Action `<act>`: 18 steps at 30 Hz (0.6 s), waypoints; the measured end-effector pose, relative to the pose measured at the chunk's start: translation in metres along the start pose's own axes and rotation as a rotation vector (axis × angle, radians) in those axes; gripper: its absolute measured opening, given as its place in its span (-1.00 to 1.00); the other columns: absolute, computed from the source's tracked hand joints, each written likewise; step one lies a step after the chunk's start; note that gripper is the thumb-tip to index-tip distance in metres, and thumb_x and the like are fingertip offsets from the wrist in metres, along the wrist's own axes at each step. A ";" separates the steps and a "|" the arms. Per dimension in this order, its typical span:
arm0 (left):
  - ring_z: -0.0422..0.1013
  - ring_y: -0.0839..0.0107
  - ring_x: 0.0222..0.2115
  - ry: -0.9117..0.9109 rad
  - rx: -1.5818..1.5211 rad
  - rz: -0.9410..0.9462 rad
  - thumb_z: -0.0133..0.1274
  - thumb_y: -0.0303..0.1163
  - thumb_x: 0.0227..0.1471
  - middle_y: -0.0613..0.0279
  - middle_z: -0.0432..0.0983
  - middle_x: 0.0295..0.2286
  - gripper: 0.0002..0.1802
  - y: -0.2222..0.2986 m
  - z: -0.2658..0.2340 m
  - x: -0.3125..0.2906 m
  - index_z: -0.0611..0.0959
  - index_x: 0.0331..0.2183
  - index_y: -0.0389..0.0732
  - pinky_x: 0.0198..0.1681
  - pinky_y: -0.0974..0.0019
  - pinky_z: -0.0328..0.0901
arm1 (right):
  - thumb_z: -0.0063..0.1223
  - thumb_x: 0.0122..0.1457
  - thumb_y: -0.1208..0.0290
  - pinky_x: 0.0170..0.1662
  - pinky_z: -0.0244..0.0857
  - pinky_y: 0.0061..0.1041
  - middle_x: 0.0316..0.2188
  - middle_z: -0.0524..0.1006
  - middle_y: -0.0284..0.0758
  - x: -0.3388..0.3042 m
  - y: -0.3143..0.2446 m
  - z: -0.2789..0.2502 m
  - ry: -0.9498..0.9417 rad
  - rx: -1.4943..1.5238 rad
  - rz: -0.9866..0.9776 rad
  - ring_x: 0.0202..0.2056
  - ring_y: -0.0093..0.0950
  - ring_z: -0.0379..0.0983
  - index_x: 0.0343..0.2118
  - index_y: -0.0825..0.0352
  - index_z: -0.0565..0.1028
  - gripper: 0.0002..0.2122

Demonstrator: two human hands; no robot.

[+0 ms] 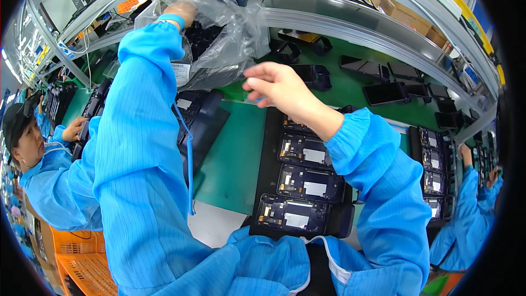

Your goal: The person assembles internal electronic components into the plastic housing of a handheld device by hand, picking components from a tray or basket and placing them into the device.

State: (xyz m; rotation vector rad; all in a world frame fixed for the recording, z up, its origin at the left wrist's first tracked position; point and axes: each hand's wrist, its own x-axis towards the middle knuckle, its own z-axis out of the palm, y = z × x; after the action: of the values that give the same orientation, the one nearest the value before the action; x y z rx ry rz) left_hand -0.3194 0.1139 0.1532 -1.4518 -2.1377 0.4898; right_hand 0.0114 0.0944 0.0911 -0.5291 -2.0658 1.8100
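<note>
A large clear plastic bag (233, 33) with small black parts (204, 41) inside sits at the far side of the bench. My left hand (183, 12) reaches to the bag's upper left, its fingers hidden by plastic and by the hand itself. A blue strap circles that wrist, and a blue coiled cord (190, 170) hangs beside the sleeve. My right hand (282, 89) hovers just right of the bag, fingers loosely bent and apart, holding nothing. Below it, several dark device housings (311, 182) with exposed insides lie in a column on a black tray (263, 178).
More housings (189, 111) lie left of the green mat (233, 159). Dark handheld devices (383, 93) stand along the far bench under a metal shelf rail (350, 22). A co-worker (41, 153) sits at left, another person's sleeve (466, 214) at right. An orange crate (82, 257) stands lower left.
</note>
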 end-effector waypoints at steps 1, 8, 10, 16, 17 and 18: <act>0.43 0.11 -0.26 0.039 -0.037 -0.013 -0.10 -0.41 -0.12 0.05 0.50 -0.29 -0.75 0.016 -0.006 -0.001 0.62 -0.36 -0.17 -0.20 0.19 0.34 | -0.07 0.11 0.44 -0.33 0.35 -0.57 -0.30 0.48 -0.26 0.005 0.000 0.000 0.042 -0.031 -0.075 -0.35 -0.53 0.44 -0.10 0.43 0.36 -0.71; 0.42 0.31 -0.55 -0.372 -0.925 -0.123 -0.12 -0.38 -0.12 0.08 0.50 -0.56 -0.76 0.018 -0.046 -0.010 0.59 -0.41 -0.23 -0.55 0.29 0.25 | -0.05 0.06 0.50 -0.14 0.29 -0.46 -0.22 0.47 -0.11 0.075 -0.019 0.039 0.161 -0.504 -0.546 -0.22 -0.35 0.43 -0.12 0.46 0.38 -0.70; 0.37 0.35 -0.61 -0.364 -0.807 -0.146 -0.13 -0.34 -0.07 0.13 0.46 -0.60 -0.78 0.016 -0.050 -0.010 0.56 -0.44 -0.24 -0.60 0.31 0.21 | -0.04 0.04 0.51 -0.16 0.29 -0.44 -0.20 0.46 -0.07 0.095 -0.025 0.036 0.174 -0.488 -0.460 -0.23 -0.35 0.43 -0.07 0.47 0.34 -0.65; 0.22 0.52 -0.73 -0.375 -0.937 -0.117 -0.09 -0.38 -0.01 0.32 0.35 -0.60 -0.84 0.021 -0.069 -0.024 0.47 -0.32 -0.18 -0.71 0.40 0.11 | 0.04 -0.08 0.50 -0.12 0.27 -0.37 -0.37 0.50 0.01 0.137 -0.042 0.011 0.345 -0.202 -0.262 -0.20 -0.16 0.42 -0.39 0.48 0.49 -0.81; 0.22 0.52 -0.73 -0.375 -0.934 -0.116 -0.09 -0.38 -0.01 0.32 0.35 -0.60 -0.84 0.026 -0.072 -0.031 0.47 -0.32 -0.18 -0.71 0.40 0.11 | 0.04 -0.08 0.50 -0.12 0.27 -0.37 -0.37 0.50 0.01 0.139 -0.043 0.010 0.347 -0.200 -0.263 -0.20 -0.16 0.42 -0.39 0.48 0.49 -0.81; 0.20 0.55 -0.74 -0.379 -1.046 -0.166 -0.09 -0.39 0.02 0.34 0.33 -0.60 -0.84 0.031 -0.075 -0.039 0.45 -0.31 -0.20 -0.72 0.44 0.10 | -0.01 -0.05 0.52 -0.15 0.28 -0.35 -0.28 0.46 -0.01 0.141 -0.043 0.007 0.361 -0.408 -0.283 -0.20 -0.13 0.41 -0.23 0.48 0.40 -0.72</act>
State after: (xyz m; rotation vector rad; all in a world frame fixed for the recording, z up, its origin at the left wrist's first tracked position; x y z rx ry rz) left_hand -0.2404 0.0900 0.1888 -1.7179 -2.9945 -0.5731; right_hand -0.1176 0.1520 0.1346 -0.5814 -2.1228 1.0510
